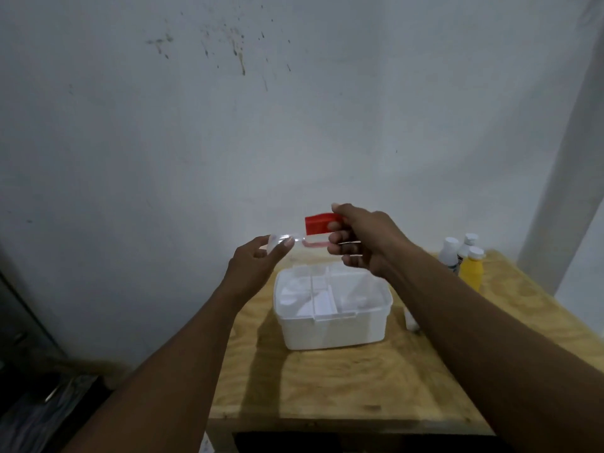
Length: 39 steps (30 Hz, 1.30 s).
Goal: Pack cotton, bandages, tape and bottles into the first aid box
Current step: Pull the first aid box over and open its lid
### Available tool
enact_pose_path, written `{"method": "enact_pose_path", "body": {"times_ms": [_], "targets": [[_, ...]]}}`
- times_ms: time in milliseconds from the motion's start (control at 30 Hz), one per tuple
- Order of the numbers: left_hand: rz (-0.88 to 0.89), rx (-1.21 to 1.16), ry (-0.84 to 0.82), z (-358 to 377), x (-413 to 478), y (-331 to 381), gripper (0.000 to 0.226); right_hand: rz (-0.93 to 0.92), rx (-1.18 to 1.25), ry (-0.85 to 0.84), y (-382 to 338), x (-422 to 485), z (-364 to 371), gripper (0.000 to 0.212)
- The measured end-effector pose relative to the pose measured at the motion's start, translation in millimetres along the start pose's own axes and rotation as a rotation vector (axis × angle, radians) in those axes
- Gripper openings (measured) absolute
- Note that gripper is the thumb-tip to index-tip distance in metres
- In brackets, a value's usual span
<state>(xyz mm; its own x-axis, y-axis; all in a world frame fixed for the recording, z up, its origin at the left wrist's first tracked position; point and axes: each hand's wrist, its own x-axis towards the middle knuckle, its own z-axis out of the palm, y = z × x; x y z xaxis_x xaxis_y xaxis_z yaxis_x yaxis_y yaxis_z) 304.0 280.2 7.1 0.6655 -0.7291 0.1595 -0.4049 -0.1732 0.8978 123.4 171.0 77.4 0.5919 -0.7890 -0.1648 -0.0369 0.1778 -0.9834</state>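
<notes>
1. White plastic first aid box [333,331] sits on the plywood table [327,393], open at the top, near the middle of the surface.
2. Inside the box you can see a divided tray [322,291] with white contents in its compartments; what they are I cannot tell.
3. Your two hands hold the clear lid [302,240] in the air, above the box's far edge and apart from the rim.
4. Your left hand [258,259] pinches the lid's left end between thumb and fingertips.
5. Your right hand [362,237] grips the lid's right end, thumb on top of the red handle [318,223], fingers curled underneath.
6. Both forearms reach in from the near side, one on each side of the box.
7. At the table's far right corner stand three bottles, close together and well apart from the box: a yellow bottle [471,271] with a white cap in front, and two white bottles [448,250] [468,245] just behind it.
8. A small white object [410,322] lies just beside the box's right wall, mostly hidden by your right forearm; too little shows to name it.
9. Behind the table rises a pale wall [228,125] with dark spatter marks high up.
</notes>
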Motion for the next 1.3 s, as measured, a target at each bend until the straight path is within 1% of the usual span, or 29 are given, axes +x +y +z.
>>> {"method": "enact_pose_path", "body": {"times_ms": [67, 100, 133, 200, 233, 267, 333, 400, 433, 533, 633, 700, 767, 867, 933, 1033, 1067, 1200, 1300], "targets": [[-0.008, 0.027, 0.028, 0.6, 14.2, 0.9, 0.081, -0.051, -0.101, -0.012, -12.4, 13.6, -4.0, 0.036], [-0.01, 0.037, 0.036, 1.2, 21.2, 1.0, 0.089, -0.11, -0.171, 0.024, -16.0, 22.3, -5.8, 0.038], [-0.011, 0.052, 0.039, 1.5, 27.6, 2.3, 0.089, -0.195, -0.257, 0.096, -17.6, 32.2, -7.6, 0.038], [-0.004, 0.071, 0.054, 1.4, 41.0, 3.0, 0.074, -0.38, -0.456, 0.306, -15.6, 54.5, -13.1, 0.037], [0.003, 0.066, 0.065, 1.4, 48.1, 1.7, 0.066, -0.429, -0.529, 0.4, -12.1, 66.3, -17.4, 0.035], [0.006, 0.06, 0.079, 1.3, 54.4, 0.1, 0.061, -0.448, -0.57, 0.461, -6.4, 77.3, -22.2, 0.034], [0.012, 0.05, 0.105, 1.1, 66.0, -6.2, 0.056, -0.45, -0.606, 0.505, 8.6, 95.7, -31.5, 0.044], [0.004, 0.056, 0.108, 1.1, 74.6, -11.5, 0.055, -0.424, -0.608, 0.485, 25.4, 110.6, -40.7, 0.052], [-0.008, 0.049, 0.1, 1.8, 78.0, -13.7, 0.054, -0.398, -0.584, 0.452, 32.1, 115.2, -43.5, 0.051], [-0.081, 0.013, 0.087, 6.0, 89.4, -22.9, 0.043, -0.268, -0.455, 0.329, 52.5, 128.4, -50.9, 0.039], [-0.152, -0.042, 0.091, 11.2, 98.6, -40.4, 0.029, -0.164, -0.42, 0.273, 71.1, 142.9, -56.0, 0.022], [-0.198, -0.056, 0.101, 15.9, 99.4, -51.5, 0.023, -0.105, -0.429, 0.253, 82.0, 152.4, -58.8, 0.019], [-0.244, -0.07, 0.102, 22.2, 97.8, -61.2, 0.019, -0.088, -0.484, 0.266, 88.7, 157.9, -58.4, 0.022], [-0.302, -0.101, 0.096, 31.4, 93.9, -72.0, 0.025, -0.056, -0.567, 0.298, 93.3, 162.1, -57.0, 0.026], [-0.319, -0.092, 0.091, 34.9, 90.4, -74.6, 0.03, 0.001, -0.617, 0.308, 92.5, 163.9, -56.5, 0.027], [-0.359, -0.087, 0.057, 38.1, 82.1, -72.6, 0.03, 0.068, -0.682, 0.289, 88.6, 159.7, -54.6, 0.016], [-0.375, -0.094, 0.042, 38.8, 78.4, -70.7, 0.03, 0.083, -0.692, 0.281, 89.0, 158.4, -54.8, 0.016], [-0.414, -0.056, -0.008, 39.4, 68.0, -67.9, 0.036, 0.1, -0.685, 0.234, 92.4, 150.8, -57.8, 0.024], [-0.445, -0.097, -0.026, 38.0, 60.2, -64.7, 0.038, 0.083, -0.694, 0.201, 89.7, 137.6, -59.8, 0.031]]}}
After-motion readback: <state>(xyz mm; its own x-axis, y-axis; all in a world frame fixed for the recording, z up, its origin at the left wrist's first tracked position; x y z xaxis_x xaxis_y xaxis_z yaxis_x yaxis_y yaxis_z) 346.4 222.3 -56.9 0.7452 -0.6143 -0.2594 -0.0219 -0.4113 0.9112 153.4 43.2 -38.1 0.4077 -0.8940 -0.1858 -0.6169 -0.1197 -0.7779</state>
